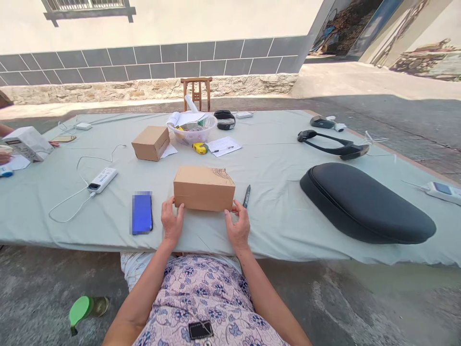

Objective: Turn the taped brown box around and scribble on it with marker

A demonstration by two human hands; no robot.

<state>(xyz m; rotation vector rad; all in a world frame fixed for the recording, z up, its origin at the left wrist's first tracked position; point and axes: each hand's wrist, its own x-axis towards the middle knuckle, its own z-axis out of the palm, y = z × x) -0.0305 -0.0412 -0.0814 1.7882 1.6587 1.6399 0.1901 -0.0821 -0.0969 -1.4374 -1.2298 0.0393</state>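
Head view, looking forward and down across a bench [273, 230] covered with a pale green cloth. A closed cardboard box [203, 189] lies flat at the near edge of the bench, its long side facing the person, with a dark printed mark on the top near its far right corner. The left hand [172, 222] and right hand [237, 226] rest on the cloth, one at each end of the box's near side. Both are half open, with fingers lightly curved; the fingertips [179, 206] of the left hand touch the box, and the right hand's fingers [232, 207] meet its near right corner, without a closed grip. A black marker pen [247, 196] lies just beside the box on the right, and a smartphone [141, 213] with a blue, blurred screen lies left of the left hand. Farther along the bench are a second cardboard box [151, 143], a clear plastic bowl [192, 129] holding papers and a bottle, and a yellow tape measure [200, 148]. To the right lies a black padded cushion [363, 204].
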